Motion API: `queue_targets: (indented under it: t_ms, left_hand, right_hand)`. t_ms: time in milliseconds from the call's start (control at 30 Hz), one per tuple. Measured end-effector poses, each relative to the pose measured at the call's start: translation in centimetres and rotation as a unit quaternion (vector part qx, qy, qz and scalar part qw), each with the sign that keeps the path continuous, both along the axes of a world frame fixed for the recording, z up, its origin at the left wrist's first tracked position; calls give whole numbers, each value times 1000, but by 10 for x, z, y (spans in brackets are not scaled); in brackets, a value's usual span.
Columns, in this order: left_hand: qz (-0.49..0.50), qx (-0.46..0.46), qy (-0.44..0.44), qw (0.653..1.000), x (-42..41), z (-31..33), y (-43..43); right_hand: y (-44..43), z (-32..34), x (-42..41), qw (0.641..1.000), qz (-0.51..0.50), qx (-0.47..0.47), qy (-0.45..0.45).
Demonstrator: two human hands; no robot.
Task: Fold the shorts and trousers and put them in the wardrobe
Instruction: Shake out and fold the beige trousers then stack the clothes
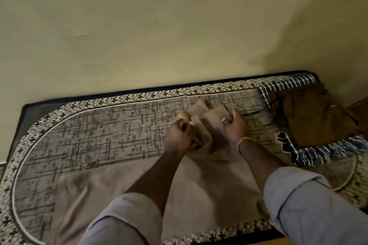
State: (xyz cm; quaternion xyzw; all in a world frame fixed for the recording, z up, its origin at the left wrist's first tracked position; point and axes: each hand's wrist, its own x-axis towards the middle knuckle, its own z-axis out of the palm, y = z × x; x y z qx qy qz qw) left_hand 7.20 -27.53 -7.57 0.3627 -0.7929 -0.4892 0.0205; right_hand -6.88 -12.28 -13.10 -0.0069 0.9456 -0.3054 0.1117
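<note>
The taupe trousers [199, 185] are soft, matt cloth. The rug [99, 135] under them is woven, flat-piled and matt, with a patterned border. The brown garment [314, 117] looks like creased matt fabric; the checked cloth [328, 151] has a thready fringe. The wall [159, 26] is matt painted plaster.

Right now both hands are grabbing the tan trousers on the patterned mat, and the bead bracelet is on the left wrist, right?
Nearly. The head view shows the bead bracelet on the right wrist. Both hands, left and right, do grip the tan trousers on the patterned mat.
</note>
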Motion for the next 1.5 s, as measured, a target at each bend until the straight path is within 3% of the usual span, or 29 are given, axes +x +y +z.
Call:
queue_targets:
  t_ms: [100,200,267,367,433,500,600,700,800,933,1033,1233,1400,1500]
  left_hand:
    - [21,0,-78,997,-36,-7,12]
    - [21,-53,-132,990,-50,-17,20]
    - [41,-74,-118,989,-50,-16,22]
    - [132,-68,-31,988,-45,-20,20]
    - [186,-69,-24,980,-42,-32,15]
    - [221,-11,-46,974,-41,-38,10]
    - [255,87,-46,962,-47,-37,3]
    - [267,178,-30,947,-55,-33,-6]
    - [255,254,22,933,-61,-26,-11]
    - [140,301,96,938,-75,-10,-14]
    - [130,279,64,949,-91,-12,-13]
    - [215,321,45,921,-106,-29,-8]
    - [224,203,14,953,-109,-34,-16]
    - [211,100,17,972,-109,-36,-21]
  right_hand:
    - [-8,-5,-24,999,21,31,-33]
    - [-12,-10,-40,994,-1,-80,-70]
    - [-11,-9,-39,982,-26,-176,-63]
    - [-9,-1,-38,920,-30,-377,-104]
    - [-13,-5,-44,896,31,-411,-166]
    - [-23,-14,-52,914,78,-347,-198]
    - [-41,-22,-64,965,149,-178,-121]
    - [-51,-21,-73,964,219,-92,-116]
    - [-43,-17,-77,967,142,-164,-130]
    - [-5,0,-81,965,43,-260,-8]
    - [13,0,-78,968,26,-247,44]
    - [6,-11,-75,939,10,-306,-153]
    - [-6,-9,-90,951,64,-219,-207]
    - [-14,-9,-98,957,70,-235,-154]
